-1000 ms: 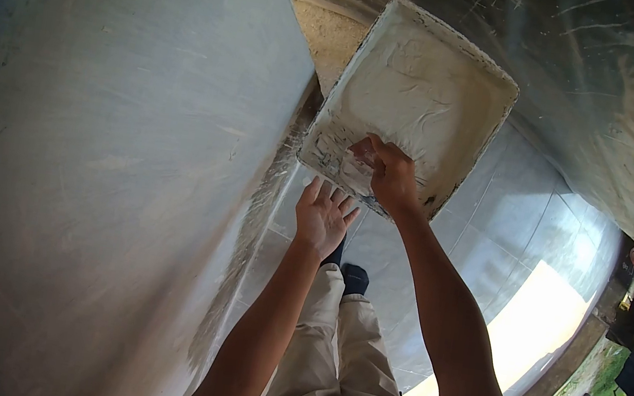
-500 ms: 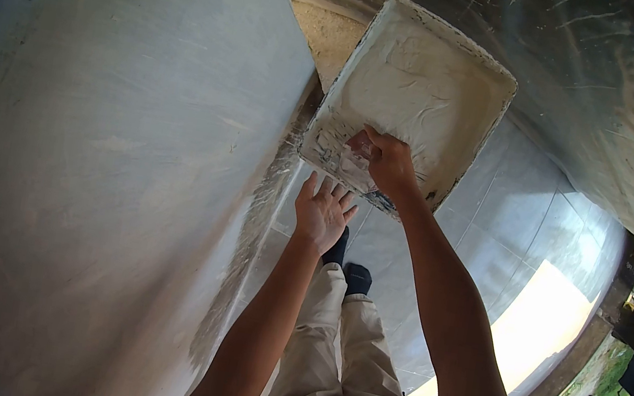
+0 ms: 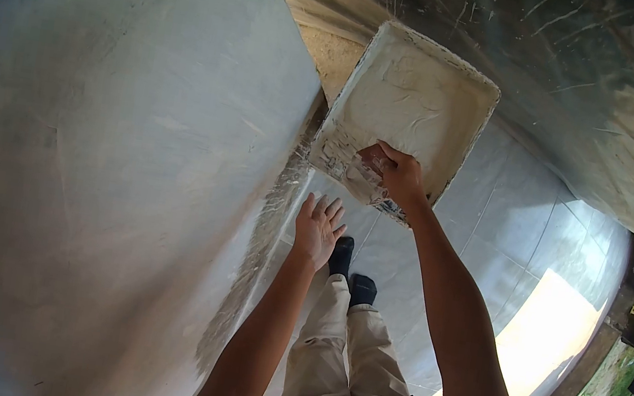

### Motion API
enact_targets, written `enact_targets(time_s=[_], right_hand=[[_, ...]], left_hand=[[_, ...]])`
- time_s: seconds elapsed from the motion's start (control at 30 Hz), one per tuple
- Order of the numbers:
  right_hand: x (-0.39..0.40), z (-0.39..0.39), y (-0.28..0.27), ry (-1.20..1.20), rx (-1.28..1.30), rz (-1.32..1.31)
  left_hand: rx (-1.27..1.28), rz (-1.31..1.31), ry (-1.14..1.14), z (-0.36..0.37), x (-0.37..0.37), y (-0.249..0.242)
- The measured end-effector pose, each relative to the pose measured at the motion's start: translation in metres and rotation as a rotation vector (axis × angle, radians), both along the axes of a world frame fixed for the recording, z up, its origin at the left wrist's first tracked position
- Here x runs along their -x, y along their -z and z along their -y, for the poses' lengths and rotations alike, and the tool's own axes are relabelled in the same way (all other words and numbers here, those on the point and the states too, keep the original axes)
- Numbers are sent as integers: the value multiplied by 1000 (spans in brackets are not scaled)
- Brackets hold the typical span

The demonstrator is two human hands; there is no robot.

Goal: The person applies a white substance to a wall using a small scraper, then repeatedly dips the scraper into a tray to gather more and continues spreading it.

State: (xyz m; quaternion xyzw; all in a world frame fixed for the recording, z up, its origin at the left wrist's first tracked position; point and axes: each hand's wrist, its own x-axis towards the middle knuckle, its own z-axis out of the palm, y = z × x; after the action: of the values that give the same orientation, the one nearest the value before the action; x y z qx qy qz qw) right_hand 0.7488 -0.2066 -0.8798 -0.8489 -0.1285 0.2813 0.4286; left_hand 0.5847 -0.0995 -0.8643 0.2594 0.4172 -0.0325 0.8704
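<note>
A rectangular tray (image 3: 472, 133) with crusted edges holds pale, creamy plaster (image 3: 423, 91). Over its near left corner, my right hand (image 3: 404, 177) grips a putty scraper by its reddish-brown part (image 3: 375, 158). The scraper's lower part is smeared with plaster and sits at the tray's near rim; its exact edge is hard to make out. My left hand (image 3: 318, 228) is open, palm up with fingers spread, just short of the tray's near edge. It holds nothing and appears apart from the tray.
A large grey plastered wall (image 3: 121, 136) rises on the left, with splatter along its base (image 3: 270, 207). Plastic sheeting (image 3: 564, 79) hangs at the far side. Grey floor tiles (image 3: 486, 215) lie under my socked feet (image 3: 362, 290). Sunlight falls at right, beside a doorway sill (image 3: 564, 382).
The scraper has shifted toward the tray's near rim in my right hand. My left hand stays open, slightly lower in view. The view has tilted a little, so the tray appears lower.
</note>
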Motion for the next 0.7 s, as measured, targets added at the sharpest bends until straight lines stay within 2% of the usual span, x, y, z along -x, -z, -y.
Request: enact_targets(time_s=[0.07,0.17,0.2,0.27,0.47,0.7], right_hand=[[7,6,-13,201,-205,-167],[5,20,-23,223,-385,-219],[5,22,-39,222,-404,-192],[3,27,-76,423,-611,-336],[-11,40,-176,451,-763,-360],[2,37,-322,361,-1141,-452]], left_hand=[[-31,8,14,2,2,-12],[-99,37,48,5,-1,-36],[-132,44,68,5,-3,-46],[-205,87,89,6,-10,-70],[-424,187,175,0,-31,-163],[-674,356,189,-14,-38,-298]])
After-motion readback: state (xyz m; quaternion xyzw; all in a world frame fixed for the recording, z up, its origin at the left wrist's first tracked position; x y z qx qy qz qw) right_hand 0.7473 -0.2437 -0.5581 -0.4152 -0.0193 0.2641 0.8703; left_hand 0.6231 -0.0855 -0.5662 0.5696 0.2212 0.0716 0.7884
